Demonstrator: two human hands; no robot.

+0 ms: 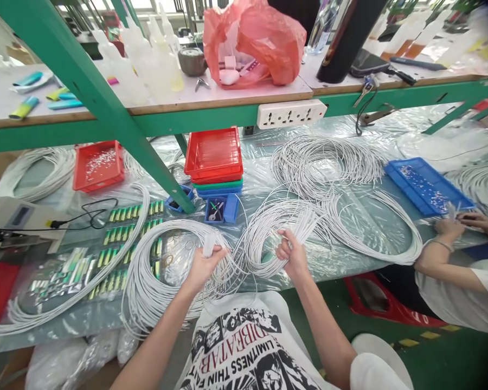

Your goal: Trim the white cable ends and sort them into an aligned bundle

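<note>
Two coils of thin white cable lie before me, a left coil [140, 271] and a middle coil [254, 241]. My left hand [203, 266] is closed over the right side of the left coil, pinching a bundle of white cable ends [209, 244] that points up between thumb and fingers. Over the middle coil, my right hand [293, 255] is closed with curled fingers, beside its gathered whitish cable ends [307, 221]. What lies inside those fingers is too small to make out. Loose cable strands run between the two hands.
Behind are stacked red trays [213, 154], a small blue box [217, 210] and a large cable coil [325, 162]. Green-yellow parts [116, 235] lie left. A green shelf post [146, 157] slants down. A co-worker's hands [451, 225] work at right by a blue tray [427, 184].
</note>
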